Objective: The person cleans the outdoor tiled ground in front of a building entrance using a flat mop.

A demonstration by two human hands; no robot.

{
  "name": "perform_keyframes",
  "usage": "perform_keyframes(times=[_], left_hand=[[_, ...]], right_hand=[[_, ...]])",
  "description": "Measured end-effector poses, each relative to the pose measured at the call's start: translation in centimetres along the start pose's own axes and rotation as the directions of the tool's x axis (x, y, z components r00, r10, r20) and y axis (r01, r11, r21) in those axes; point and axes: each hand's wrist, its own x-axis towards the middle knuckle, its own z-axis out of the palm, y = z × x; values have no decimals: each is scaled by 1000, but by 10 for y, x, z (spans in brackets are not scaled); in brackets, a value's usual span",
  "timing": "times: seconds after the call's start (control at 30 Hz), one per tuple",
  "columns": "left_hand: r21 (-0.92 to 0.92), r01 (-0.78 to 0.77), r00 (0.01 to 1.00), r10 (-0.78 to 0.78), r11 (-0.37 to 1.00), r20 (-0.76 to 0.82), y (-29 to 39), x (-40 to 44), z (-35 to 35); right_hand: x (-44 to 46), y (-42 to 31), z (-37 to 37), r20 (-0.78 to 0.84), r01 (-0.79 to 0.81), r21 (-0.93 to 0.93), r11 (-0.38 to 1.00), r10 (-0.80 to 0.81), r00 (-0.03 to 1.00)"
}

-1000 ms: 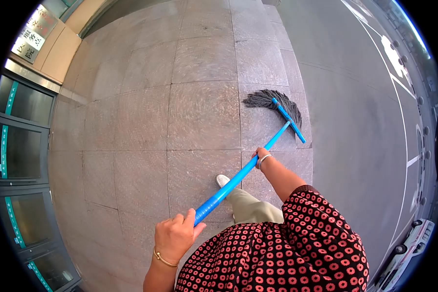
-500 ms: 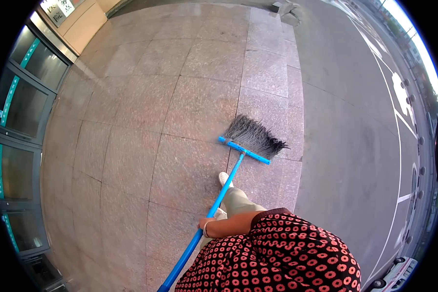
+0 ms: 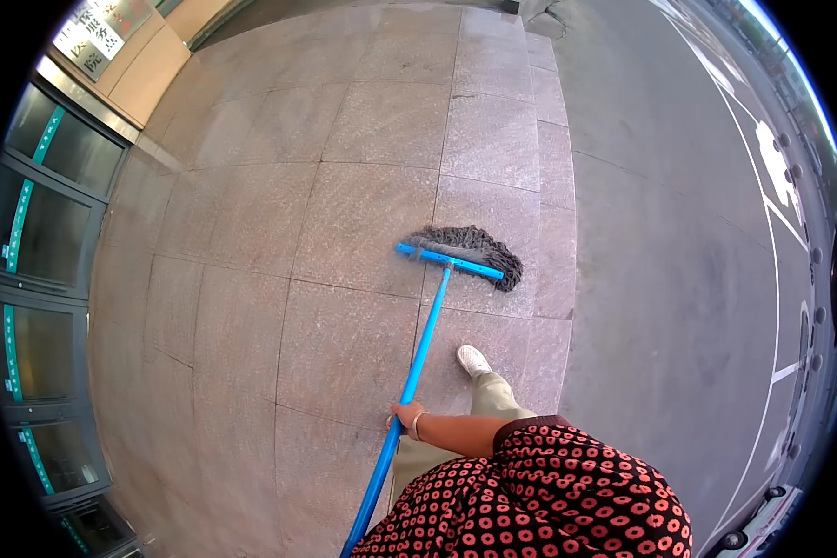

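Note:
My right hand point(image 3: 407, 418), with a light bracelet at the wrist, is closed around the blue handle point(image 3: 422, 355) of a mop. The handle slants from the lower left up to a blue crossbar point(image 3: 451, 261). Dark grey mop strands point(image 3: 479, 244) lie on the tiled pavement beyond the bar, bunched and curled at the right end. My left hand is out of view; the handle's near end runs past the bottom edge beside my black shirt with its coral-pink ring pattern point(image 3: 549, 502).
Speckled stone tiles point(image 3: 223, 223) surround the mop. Glass doors point(image 3: 46, 349) line the left, with a sign point(image 3: 93, 37) above. A grey road point(image 3: 660, 279) with white lines lies beyond the paving edge. A white vehicle point(image 3: 763, 525) stands at lower right. My light shoe point(image 3: 472, 359) is near the mop.
The mop head has shifted left and slightly up, and its strands have bunched and curled. My right hand has moved a little right and up, still gripping the handle. My visible shoe has moved right.

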Motion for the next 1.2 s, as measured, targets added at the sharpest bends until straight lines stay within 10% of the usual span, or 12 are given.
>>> perform_keyframes(times=[0.43, 0.57, 0.77, 0.9, 1.03, 1.2], left_hand=[[-347, -74, 886, 221, 935, 407, 318, 252, 283], [-340, -131, 881, 267, 931, 390, 360, 274, 292], [-336, -100, 909, 224, 936, 352, 286, 227, 218], [-28, -433, 870, 426, 901, 246, 183, 149, 152], [-32, -226, 929, 225, 974, 294, 102, 34, 90], [12, -189, 973, 186, 982, 134, -60, -67, 55]], right_hand=[[-87, -268, -172, 80, 420, 540, 729, -542, 837], [-85, -256, -226, -91, 389, 533, 752, -406, 910], [-56, -229, -258, -175, 349, 496, 795, -302, 937], [-47, -223, -225, -134, 372, 369, 852, -347, 928], [-24, -171, -163, -51, 342, 392, 854, -352, 935], [-8, 2, -95, -337, 55, 70, 996, -28, 941]])
